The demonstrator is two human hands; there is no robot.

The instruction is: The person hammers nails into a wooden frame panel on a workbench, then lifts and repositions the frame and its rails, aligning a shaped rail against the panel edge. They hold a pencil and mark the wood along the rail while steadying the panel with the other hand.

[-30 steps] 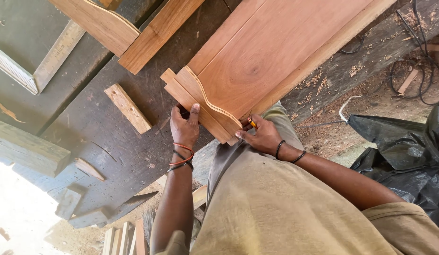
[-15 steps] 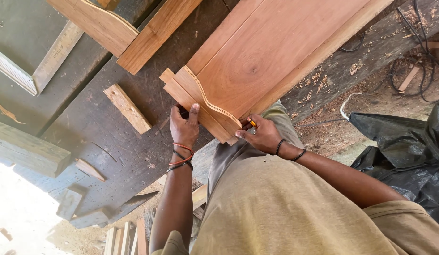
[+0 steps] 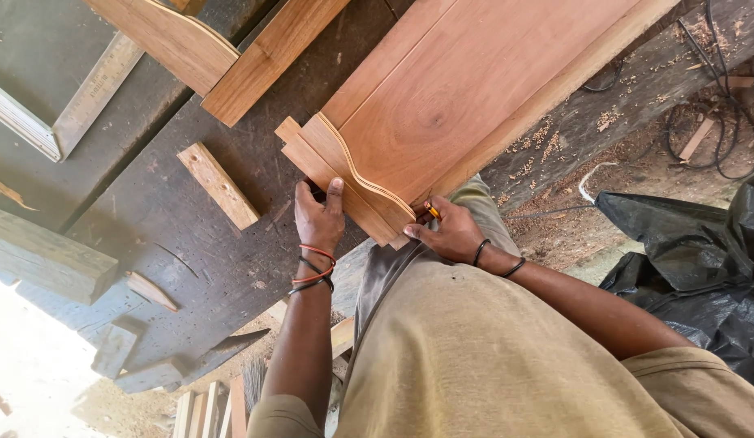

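almost nothing has moved since the earlier frames: both hands stay at the near end of the wooden panel (image 3: 466, 97), and only the view has shifted a touch. the left hand (image 3: 318, 217) lies flat on the end rail (image 3: 344, 182) of the panel, fingers together and thumb pointing up along the wavy edge, pressing down rather than gripping. the right hand (image 3: 451, 233) is curled narrow around a pencil (image 3: 432, 211), whose orange tip sits at the panel's near corner, just beside the curved moulding. the panel is reddish-brown, lying at a slant across the dark workbench (image 3: 190, 251), its far end running out of view at the top right. a short offcut block (image 3: 219, 185) rests on the bench to the left of the left hand, well apart from it. another framed piece (image 3: 223, 49) lies further up the bench. a black plastic sheet (image 3: 701, 251) and sawdust show on the ground at the right.
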